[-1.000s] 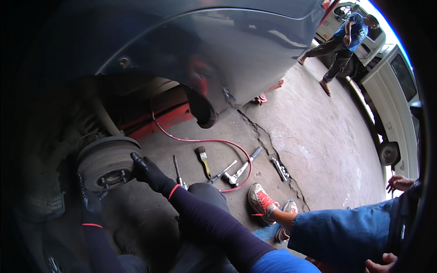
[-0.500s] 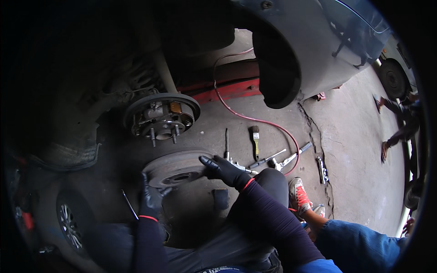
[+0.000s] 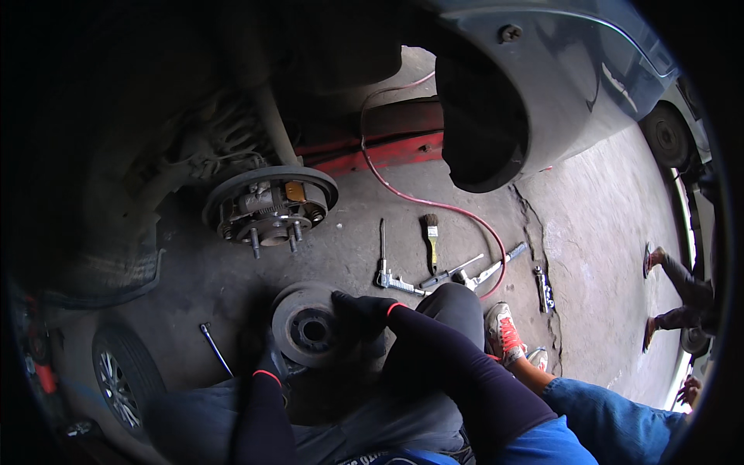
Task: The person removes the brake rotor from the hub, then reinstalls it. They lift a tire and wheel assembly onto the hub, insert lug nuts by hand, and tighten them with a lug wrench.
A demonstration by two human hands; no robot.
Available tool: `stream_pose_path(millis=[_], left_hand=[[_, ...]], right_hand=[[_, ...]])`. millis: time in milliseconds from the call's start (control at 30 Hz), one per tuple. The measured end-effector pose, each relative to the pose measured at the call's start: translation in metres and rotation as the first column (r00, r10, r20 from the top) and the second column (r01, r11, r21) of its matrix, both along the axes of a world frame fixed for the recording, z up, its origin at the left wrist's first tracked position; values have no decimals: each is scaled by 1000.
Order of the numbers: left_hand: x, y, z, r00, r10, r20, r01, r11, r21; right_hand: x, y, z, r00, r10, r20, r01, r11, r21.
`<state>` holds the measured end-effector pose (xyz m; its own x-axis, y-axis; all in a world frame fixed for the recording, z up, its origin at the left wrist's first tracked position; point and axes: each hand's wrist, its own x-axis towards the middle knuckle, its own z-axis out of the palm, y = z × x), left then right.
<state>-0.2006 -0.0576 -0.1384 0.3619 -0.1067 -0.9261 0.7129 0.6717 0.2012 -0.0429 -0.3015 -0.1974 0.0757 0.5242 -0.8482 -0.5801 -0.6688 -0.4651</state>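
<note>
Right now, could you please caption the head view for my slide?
Gloved left hand and right hand hold a brake drum in front of the exposed drum-brake assembly.

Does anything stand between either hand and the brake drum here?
Nothing visible does. The right hand is on the right edge of the brake drum; the left hand, dark and blurred, appears to meet its left edge.

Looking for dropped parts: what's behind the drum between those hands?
Past the drum, grey floor shows; what's directly behind is covered, and the centre hole looks dark.
</note>
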Motion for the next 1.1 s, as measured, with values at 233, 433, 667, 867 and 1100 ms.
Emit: stream_pose_path(millis=[233,433,667,867,1100], left_hand=[[10,24,-24,952,-307,-12,289,882,372],[69,158,21,962,-243,128,97,737,668],[90,291,207,445,-878,-179,386,8,922],[111,234,274,76,-944,-321,284,-288,915],[164,178,251,84,-996,-15,87,-7,996]], right_hand=[[80,-45,53,541,-293,789,147,956,255],[94,-213,28,377,119,918,331,909,-254],[25,-228,-84,123,515,849,49,851,-523],[67,-211,0,16,258,966,249,935,-254],[42,-178,193,-256,-182,950,482,827,288]])
